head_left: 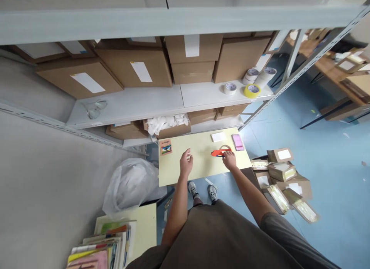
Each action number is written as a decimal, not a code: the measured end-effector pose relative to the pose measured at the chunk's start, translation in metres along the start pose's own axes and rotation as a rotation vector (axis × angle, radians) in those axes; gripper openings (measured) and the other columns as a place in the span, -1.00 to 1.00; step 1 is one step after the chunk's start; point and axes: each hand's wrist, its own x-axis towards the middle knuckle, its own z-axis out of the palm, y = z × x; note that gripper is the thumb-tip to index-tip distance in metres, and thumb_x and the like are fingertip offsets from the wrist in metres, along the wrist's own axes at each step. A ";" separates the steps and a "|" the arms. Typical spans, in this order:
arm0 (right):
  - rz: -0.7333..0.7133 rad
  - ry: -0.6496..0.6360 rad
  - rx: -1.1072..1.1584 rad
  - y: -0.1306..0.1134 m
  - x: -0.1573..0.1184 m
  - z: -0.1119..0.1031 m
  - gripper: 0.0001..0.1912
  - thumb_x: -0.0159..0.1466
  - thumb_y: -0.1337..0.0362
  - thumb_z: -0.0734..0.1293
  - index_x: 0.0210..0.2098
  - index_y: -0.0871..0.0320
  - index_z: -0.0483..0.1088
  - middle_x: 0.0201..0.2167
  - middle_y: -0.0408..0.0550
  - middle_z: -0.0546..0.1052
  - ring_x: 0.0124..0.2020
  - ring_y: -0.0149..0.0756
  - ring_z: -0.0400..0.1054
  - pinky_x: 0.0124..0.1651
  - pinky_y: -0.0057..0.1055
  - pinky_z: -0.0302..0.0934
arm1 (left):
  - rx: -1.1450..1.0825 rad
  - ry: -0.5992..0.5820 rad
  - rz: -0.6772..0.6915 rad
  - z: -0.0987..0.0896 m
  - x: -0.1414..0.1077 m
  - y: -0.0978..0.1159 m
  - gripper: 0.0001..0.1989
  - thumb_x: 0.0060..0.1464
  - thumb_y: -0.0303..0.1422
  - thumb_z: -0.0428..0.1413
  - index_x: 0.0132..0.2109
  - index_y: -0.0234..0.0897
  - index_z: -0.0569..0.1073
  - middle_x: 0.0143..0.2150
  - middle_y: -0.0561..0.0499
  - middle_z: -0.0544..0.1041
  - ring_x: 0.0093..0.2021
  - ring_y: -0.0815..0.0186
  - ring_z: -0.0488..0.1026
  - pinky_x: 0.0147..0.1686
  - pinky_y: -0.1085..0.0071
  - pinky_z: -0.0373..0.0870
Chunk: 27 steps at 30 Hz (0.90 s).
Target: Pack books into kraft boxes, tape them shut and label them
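Above the pale yellow table (199,167), my right hand (229,160) is closed on a red-orange tape dispenser (218,152). A ring-shaped roll of tape (225,147) shows at the dispenser's far side. My left hand (186,162) is raised over the table's middle with fingers apart and nothing in it. To its left lies a small book with a picture cover (165,147). Near the table's far edge are a white stack of paper or cards (218,137) and, at the right end, a pink-purple stack (237,142).
A metal shelf (138,101) behind the table bears cardboard boxes (135,66), tape rolls (230,88) and goggles (95,109). Wrapped packages (281,170) lie piled on the floor at right. A plastic bag (130,184) and a side table with books (101,246) stand at left.
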 end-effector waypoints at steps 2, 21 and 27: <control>0.050 -0.084 -0.002 0.017 -0.001 0.018 -0.63 0.30 0.48 0.28 0.05 0.23 0.55 0.03 0.25 0.62 0.15 0.05 0.40 0.31 -0.15 0.07 | 0.020 -0.001 -0.019 0.007 -0.012 -0.003 -0.56 0.31 -0.41 0.13 0.29 -0.18 0.52 0.22 -0.20 0.59 0.01 0.22 0.61 -0.03 0.30 0.59; -0.059 0.022 0.513 0.015 -0.014 -0.050 -0.47 0.46 0.23 0.26 0.38 0.20 0.38 0.27 0.19 0.54 0.32 -0.02 0.38 0.36 -0.11 0.24 | 0.108 0.016 0.036 0.049 -0.095 0.059 -0.60 0.31 -0.37 0.18 0.26 -0.15 0.56 0.30 -0.18 0.56 0.25 0.09 0.53 0.16 0.17 0.55; -0.425 0.038 0.634 -0.043 -0.030 -0.045 -0.45 0.47 0.17 0.20 0.39 0.13 0.38 0.39 0.20 0.44 0.41 0.04 0.30 0.43 0.06 0.23 | 0.133 0.206 -0.036 -0.007 -0.165 0.033 -0.57 0.27 -0.34 0.21 0.26 -0.12 0.57 0.35 -0.13 0.53 0.37 0.08 0.43 0.33 0.06 0.43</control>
